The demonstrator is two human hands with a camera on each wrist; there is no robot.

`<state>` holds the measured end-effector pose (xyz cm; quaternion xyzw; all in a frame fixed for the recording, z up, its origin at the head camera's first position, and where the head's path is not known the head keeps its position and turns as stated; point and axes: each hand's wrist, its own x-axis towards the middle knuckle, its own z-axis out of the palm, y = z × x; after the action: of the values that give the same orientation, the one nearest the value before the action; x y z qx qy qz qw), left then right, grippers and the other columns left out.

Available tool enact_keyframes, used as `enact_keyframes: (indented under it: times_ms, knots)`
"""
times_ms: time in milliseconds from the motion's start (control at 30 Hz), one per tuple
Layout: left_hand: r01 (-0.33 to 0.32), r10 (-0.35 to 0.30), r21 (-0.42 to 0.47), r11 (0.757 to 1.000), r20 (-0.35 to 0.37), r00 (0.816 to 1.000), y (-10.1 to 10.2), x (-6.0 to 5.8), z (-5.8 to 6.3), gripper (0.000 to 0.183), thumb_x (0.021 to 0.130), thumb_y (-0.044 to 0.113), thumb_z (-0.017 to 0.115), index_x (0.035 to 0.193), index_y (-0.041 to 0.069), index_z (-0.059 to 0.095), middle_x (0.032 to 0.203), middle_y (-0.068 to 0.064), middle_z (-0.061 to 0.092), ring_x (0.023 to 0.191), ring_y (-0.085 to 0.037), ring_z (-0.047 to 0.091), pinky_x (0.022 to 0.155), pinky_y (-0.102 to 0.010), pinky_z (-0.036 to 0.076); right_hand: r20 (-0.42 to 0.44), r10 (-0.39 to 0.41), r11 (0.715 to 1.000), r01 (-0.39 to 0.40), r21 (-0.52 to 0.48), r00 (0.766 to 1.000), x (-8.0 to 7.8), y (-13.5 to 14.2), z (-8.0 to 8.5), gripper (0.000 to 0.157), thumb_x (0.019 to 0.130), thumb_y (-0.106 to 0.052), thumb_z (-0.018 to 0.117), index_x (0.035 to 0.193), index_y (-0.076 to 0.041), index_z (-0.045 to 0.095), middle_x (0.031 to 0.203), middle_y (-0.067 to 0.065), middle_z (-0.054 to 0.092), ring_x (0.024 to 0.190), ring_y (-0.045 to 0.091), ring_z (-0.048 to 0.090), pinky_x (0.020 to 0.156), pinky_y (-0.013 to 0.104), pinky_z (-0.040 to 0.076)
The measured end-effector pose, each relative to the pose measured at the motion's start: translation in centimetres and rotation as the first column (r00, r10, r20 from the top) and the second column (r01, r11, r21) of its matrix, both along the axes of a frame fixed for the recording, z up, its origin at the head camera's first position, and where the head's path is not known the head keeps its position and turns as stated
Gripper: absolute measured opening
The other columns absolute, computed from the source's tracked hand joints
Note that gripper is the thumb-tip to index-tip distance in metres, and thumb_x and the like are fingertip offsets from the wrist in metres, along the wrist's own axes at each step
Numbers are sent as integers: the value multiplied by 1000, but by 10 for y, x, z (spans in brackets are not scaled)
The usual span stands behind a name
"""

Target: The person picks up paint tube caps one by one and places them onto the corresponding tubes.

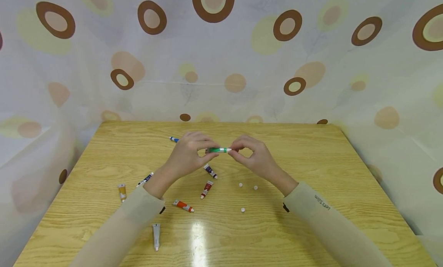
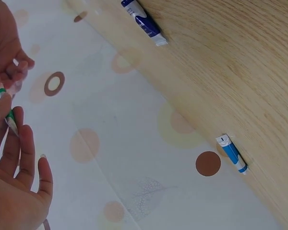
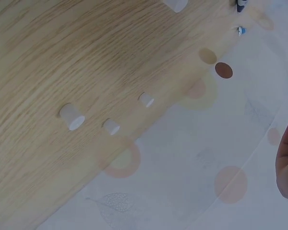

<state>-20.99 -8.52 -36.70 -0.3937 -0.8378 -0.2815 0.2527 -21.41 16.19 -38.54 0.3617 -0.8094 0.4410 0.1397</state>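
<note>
A small green paint tube (image 1: pixel 217 150) is held level above the table, between the two hands. The left hand (image 1: pixel 187 153) grips its body between thumb and fingers. At the tube's white cap end, the thumb and forefinger of the right hand (image 1: pixel 254 153) pinch together; the fingertips partly hide the cap. In the left wrist view the green tube (image 2: pixel 10 117) runs from the left hand (image 2: pixel 19 191) towards the right. Only part of the right hand (image 3: pixel 287 167) enters the right wrist view, at its right edge.
Several paint tubes lie on the wooden table (image 1: pixel 304 163): blue (image 1: pixel 174 139), dark blue (image 1: pixel 210 171), dark red (image 1: pixel 206 189), orange-red (image 1: pixel 183 206), ochre (image 1: pixel 122 192), silver-grey (image 1: pixel 156 235). Three white caps, one nearest the front (image 1: pixel 243 210), lie right of them. A patterned curtain (image 1: pixel 221 101) surrounds the table.
</note>
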Motion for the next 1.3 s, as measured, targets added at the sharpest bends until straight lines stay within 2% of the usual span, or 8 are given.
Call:
enact_keyframes:
  times_ms: [233,367,467,767,1300]
  knots:
    - [-2,2,-3,1000,8,1000,0,0,0,16,86,21,85,99,12,83,97,-1,80,93,-20,72,88,-43,55,8,-14,1000,14,11,1000,1,2,-1,21,92,-5,77,112,-7,75,100,4,73,88,14,68,85,30,59]
    - [-9,9,-2,1000,14,1000,-1,0,-1,16,86,21,85,99,12,83,97,-1,80,93,-19,72,88,-42,54,-13,-23,1000,23,3,1000,1,4,-3,24,90,-4,78,114,-8,74,102,5,73,88,15,68,85,29,58]
    - [-11,11,1,1000,13,1000,-1,0,0,16,86,21,85,98,12,83,97,-1,80,93,-19,72,87,-42,54,-35,-27,1000,27,-2,999,1,4,-3,25,90,-2,78,113,-7,74,102,6,73,87,15,68,85,25,57]
    - [0,0,7,1000,15,1000,1,1,0,14,86,21,85,98,13,83,95,0,80,92,-19,72,86,-42,53,-103,11,999,-14,-33,995,0,2,-2,21,88,4,77,106,-7,74,100,7,72,85,16,67,81,24,57]
    - [1,-1,-5,1000,8,1000,-1,2,-1,15,86,22,85,98,13,83,95,1,80,92,-18,71,81,-38,51,-49,-9,1000,9,9,999,0,-1,-4,9,93,-3,74,99,-10,75,97,3,71,84,12,64,80,24,55]
